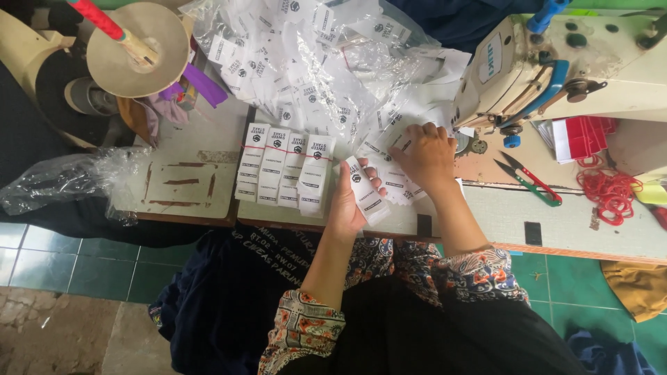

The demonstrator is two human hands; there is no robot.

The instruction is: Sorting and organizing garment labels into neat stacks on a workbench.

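Left hand (345, 201) clamped on a small stack of white labels (365, 191), just right of the bundled label rows (285, 170) on the worktop (194, 184). Right hand (425, 156), fingers curled together, presses on the loose label pile (389, 142) right of the rows, beside the sewing machine (556, 62).

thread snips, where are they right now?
In the head view the thread snips lie on the table right of the right hand, just below the sewing machine and left of the red rubber bands.

table (570, 226): label bundles (285, 170), snips (529, 179), sewing machine (577, 66).
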